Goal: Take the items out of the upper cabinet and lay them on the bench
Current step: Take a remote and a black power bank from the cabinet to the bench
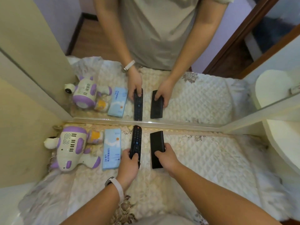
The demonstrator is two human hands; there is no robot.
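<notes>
Toy robot (pixel 71 148), yellow pot (pixel 97 136) & blue pack (pixel 112 148) lie left on quilted table (pixel 211 159), mirror (pixel 194 98) behind. L hand (pixel 128 166) fingers curled round remote (pixel 136 140); R hand (pixel 168 158) fingers grip black slab (pixel 156 143). Both mid-table, side by side.

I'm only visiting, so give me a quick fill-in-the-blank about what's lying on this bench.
1. The left hand grips the remote; the right hand holds a flat ____ box.
2. The pack lying between toy and remote is ____.
3. The toy is white and ____.
4. Everything is doubled in the ____ behind the bench.
Missing words: black; blue; purple; mirror.
</notes>
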